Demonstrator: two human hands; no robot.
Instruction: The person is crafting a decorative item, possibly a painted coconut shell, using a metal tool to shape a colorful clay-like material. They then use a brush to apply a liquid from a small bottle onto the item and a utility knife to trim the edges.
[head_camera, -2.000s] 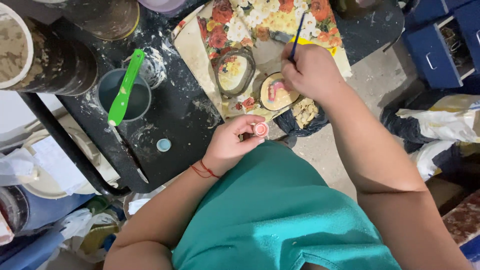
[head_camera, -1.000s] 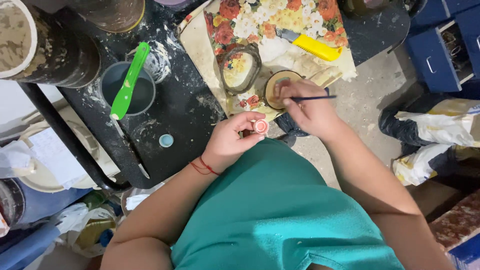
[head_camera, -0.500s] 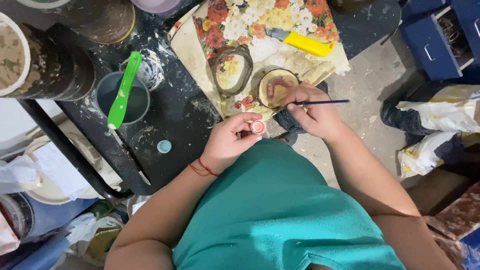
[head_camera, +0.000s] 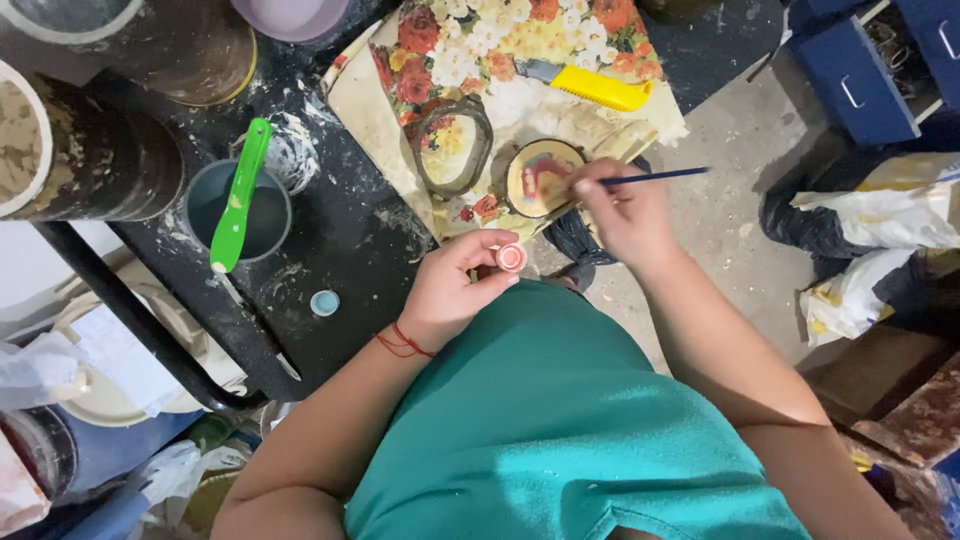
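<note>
Nearest the person's body, the left hand (head_camera: 455, 290) pinches a small pink paint pot (head_camera: 511, 258) between closed fingers at the table (head_camera: 350, 240) edge. Beyond, the right hand (head_camera: 625, 205), fingers clamped on a thin brush (head_camera: 655, 177), touches a round painted piece (head_camera: 542, 178) on floral paper (head_camera: 470, 50).

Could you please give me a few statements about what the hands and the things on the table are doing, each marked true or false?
1. The right hand holds a thin brush over a small round dish. True.
2. The left hand holds a yellow-handled knife. False: it pinches a small pink pot; the yellow-handled knife lies untouched on the flowered cloth.
3. A green-handled tool rests across a grey cup. True.
4. The small blue cap sits on the flowered cloth. False: it lies on the black table, apart from the cloth.
5. A red string circles the left wrist. True.
</note>
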